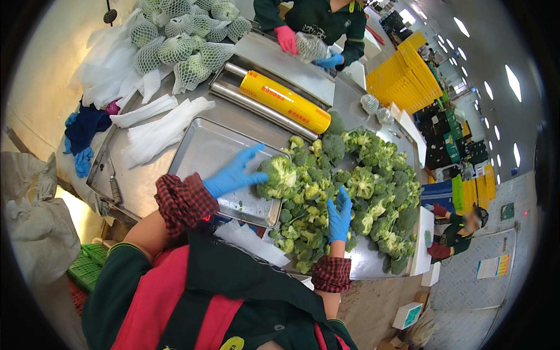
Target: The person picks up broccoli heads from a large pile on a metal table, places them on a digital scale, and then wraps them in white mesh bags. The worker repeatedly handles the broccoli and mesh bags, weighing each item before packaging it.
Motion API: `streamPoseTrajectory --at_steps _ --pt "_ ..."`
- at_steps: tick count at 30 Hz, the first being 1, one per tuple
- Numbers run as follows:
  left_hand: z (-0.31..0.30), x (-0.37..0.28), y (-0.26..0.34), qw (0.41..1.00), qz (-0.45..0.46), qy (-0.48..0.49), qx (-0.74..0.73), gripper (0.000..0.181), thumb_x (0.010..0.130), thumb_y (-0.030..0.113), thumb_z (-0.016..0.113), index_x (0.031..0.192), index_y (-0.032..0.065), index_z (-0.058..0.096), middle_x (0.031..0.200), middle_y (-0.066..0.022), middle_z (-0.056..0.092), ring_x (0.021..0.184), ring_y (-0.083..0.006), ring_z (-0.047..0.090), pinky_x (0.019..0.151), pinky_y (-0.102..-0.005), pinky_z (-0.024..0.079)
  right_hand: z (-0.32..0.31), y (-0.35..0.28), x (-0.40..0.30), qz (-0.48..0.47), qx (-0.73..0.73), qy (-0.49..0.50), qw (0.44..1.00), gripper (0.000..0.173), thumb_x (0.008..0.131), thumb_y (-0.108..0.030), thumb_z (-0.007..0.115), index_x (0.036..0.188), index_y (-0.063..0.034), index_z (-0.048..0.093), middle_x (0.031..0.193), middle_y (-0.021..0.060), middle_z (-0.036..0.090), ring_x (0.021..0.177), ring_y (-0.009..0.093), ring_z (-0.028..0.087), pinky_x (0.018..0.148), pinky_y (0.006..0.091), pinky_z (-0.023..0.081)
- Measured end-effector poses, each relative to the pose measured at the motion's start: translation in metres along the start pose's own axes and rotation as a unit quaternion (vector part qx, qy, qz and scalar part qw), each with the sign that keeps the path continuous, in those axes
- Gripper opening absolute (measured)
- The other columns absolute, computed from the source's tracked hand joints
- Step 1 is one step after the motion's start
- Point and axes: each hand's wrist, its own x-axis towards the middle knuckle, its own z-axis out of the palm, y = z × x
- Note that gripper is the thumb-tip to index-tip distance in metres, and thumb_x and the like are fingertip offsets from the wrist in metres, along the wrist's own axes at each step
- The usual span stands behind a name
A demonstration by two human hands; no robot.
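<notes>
My left hand [234,175], in a blue glove, is over the metal tray [205,140] with fingers and thumb spread. Its thumb tip meets or overlaps the edge of a large broccoli head [280,176] at the tray's right side; whether they touch I cannot tell. That head shows its pale cut stalk side. My right hand [339,216], also blue-gloved, hovers at the near part of a broccoli pile [372,188] with its fingers apart and nothing in them. Smaller florets [306,236] lie between the two hands.
Beyond the tray lies a yellow film roll [284,100] on metal rollers. White foam net sleeves [166,131] rest left of it, with netted heads [183,48] heaped behind. A knife [114,188] lies at the left edge. Across the table a co-worker's gloved hands [286,39] hold a netted item.
</notes>
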Motion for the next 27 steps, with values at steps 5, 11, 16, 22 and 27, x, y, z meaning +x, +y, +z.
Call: streamPoseTrajectory --at_steps 5,11,16,22,27 --pt "-0.076 0.004 0.004 0.987 0.019 0.133 0.085 0.045 0.090 0.020 0.060 0.130 0.0049 0.048 0.125 -0.0072 0.053 0.115 -0.0166 0.049 0.097 -0.0296 0.040 0.014 -0.014 -0.017 -0.046 0.097 -0.028 0.994 0.047 0.088 -0.009 0.061 0.132 -0.0035 0.045 0.134 0.0103 0.048 0.121 0.022 0.047 0.102 0.0347 0.038" --pt "-0.074 -0.011 0.011 0.989 -0.012 0.093 0.115 0.054 0.086 0.024 0.065 0.132 0.0043 0.045 0.127 -0.0095 0.051 0.117 -0.0195 0.048 0.096 -0.0302 0.041 0.056 -0.120 -0.013 -0.324 -0.129 -0.127 0.929 0.059 0.081 0.000 0.058 0.137 -0.0139 0.043 0.131 0.0164 0.050 0.110 0.029 0.056 0.090 0.0353 0.045" --pt "-0.003 -0.009 0.002 0.975 0.074 -0.047 0.206 0.093 0.074 0.029 0.077 0.145 0.0058 0.022 0.145 -0.0172 0.030 0.133 -0.0291 0.030 0.110 -0.0377 0.026 0.093 -0.124 0.003 -0.448 -0.407 -0.160 0.779 0.059 0.077 -0.006 0.057 0.132 -0.0212 0.045 0.123 0.0151 0.053 0.092 0.026 0.061 0.070 0.0344 0.048" --pt "0.018 0.012 -0.014 0.979 0.120 -0.053 0.159 0.095 0.073 0.030 0.077 0.145 0.0048 0.021 0.145 -0.0195 0.030 0.134 -0.0301 0.030 0.111 -0.0380 0.025 0.087 -0.126 0.026 -0.407 -0.304 -0.263 0.821 0.063 0.072 -0.011 0.067 0.130 -0.0196 0.046 0.122 0.0169 0.051 0.092 0.036 0.059 0.071 0.0414 0.049" --pt "-0.061 0.035 0.000 0.997 0.036 -0.046 0.042 0.052 0.085 0.020 0.066 0.131 0.0046 0.048 0.120 -0.0121 0.056 0.109 -0.0194 0.054 0.097 -0.0319 0.042 0.068 -0.129 0.003 -0.332 -0.200 -0.264 0.883 0.061 0.079 -0.009 0.067 0.136 -0.0152 0.045 0.129 0.0168 0.050 0.113 0.036 0.051 0.095 0.0407 0.042"
